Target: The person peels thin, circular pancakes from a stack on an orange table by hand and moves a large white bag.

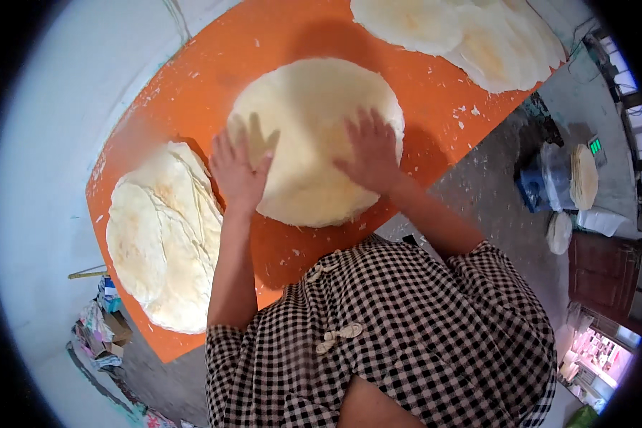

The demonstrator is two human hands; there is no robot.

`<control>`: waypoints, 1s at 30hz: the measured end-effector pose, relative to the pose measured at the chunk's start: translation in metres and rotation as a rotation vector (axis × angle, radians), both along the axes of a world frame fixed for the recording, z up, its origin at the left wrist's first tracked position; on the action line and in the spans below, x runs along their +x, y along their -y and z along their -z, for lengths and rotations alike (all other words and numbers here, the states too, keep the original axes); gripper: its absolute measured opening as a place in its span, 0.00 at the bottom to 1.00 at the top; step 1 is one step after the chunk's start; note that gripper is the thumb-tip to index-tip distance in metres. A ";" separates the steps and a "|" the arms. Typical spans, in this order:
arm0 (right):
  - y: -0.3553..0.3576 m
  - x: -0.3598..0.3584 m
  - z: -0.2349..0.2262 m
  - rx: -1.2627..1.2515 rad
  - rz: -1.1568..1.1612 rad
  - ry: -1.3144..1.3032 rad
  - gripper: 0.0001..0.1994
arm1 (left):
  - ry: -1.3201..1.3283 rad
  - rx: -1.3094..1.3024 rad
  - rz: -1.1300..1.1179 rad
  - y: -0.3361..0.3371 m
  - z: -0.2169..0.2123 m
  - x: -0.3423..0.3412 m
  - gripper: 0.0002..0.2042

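A round stack of thin pale flatbreads (307, 171) lies in front of me on an orange tabletop (278, 250). My left hand (240, 171) is at the stack's left edge, fingers spread and pointing away from me. On the right part of the stack is my right hand (369, 151), also with fingers apart. Neither hand grips anything; whether the palms press on the top sheet or hover just over it, I cannot tell. Shadows of both hands fall across the top flatbread.
Folded flatbreads (157, 235) are piled at the table's left end, and more flatbreads (471, 39) lie at the far right. Crumbs dot the orange surface. Against the right wall stand a blue container (533, 185) and an upright flatbread stack (584, 177). Cardboard boxes (115, 332) sit at lower left.
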State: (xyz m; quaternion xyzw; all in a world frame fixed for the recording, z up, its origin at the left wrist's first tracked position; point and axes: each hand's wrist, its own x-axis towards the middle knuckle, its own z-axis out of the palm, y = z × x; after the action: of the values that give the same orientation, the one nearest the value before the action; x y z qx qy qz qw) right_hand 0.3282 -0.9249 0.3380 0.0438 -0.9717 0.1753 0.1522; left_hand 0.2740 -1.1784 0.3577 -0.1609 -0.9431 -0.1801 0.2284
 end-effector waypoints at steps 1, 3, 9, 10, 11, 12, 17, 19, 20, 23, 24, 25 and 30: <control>0.007 0.010 0.007 -0.001 -0.007 -0.003 0.38 | 0.033 -0.133 -0.010 -0.005 0.010 -0.005 0.32; 0.014 0.022 0.027 0.014 -0.077 0.126 0.39 | 0.073 -0.268 -0.019 -0.004 0.035 -0.013 0.32; 0.022 0.028 0.047 0.066 -0.070 0.058 0.37 | 0.196 -0.211 -0.078 0.002 0.066 -0.005 0.34; 0.032 0.036 0.051 0.059 -0.094 0.059 0.37 | 0.200 -0.216 -0.103 0.012 0.068 0.004 0.34; 0.036 0.046 0.058 0.087 -0.050 0.077 0.38 | 0.173 -0.195 -0.061 0.017 0.074 0.013 0.34; 0.038 0.042 0.059 0.113 -0.017 0.076 0.38 | 0.129 -0.176 -0.034 0.019 0.071 0.009 0.35; 0.045 0.028 0.044 0.218 -0.054 0.006 0.38 | 0.181 -0.147 -0.124 0.024 0.051 -0.002 0.37; 0.034 0.022 0.046 0.291 -0.059 0.020 0.37 | 0.284 -0.115 -0.062 0.024 0.038 0.003 0.33; 0.018 0.013 0.050 0.253 -0.085 0.034 0.35 | 0.280 -0.108 -0.100 0.030 0.029 0.013 0.33; 0.024 -0.011 0.023 0.228 -0.096 0.197 0.31 | 0.458 0.406 0.150 0.029 -0.023 0.071 0.20; 0.038 -0.017 0.021 0.075 -0.274 0.101 0.31 | 0.399 0.547 0.120 0.029 0.003 0.095 0.19; 0.058 -0.022 0.015 -0.094 -0.435 0.002 0.31 | 0.574 0.639 0.070 0.034 0.000 0.111 0.18; 0.195 -0.032 -0.011 -0.282 -1.011 0.042 0.30 | 0.669 1.400 -0.193 0.062 0.035 0.200 0.14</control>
State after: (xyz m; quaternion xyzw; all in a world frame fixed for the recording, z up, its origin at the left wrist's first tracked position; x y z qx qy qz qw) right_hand 0.2965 -1.1198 0.3489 0.4827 -0.7991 0.3567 0.0335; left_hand 0.4737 -1.2406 0.3224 0.1662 -0.6384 -0.7516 -0.0050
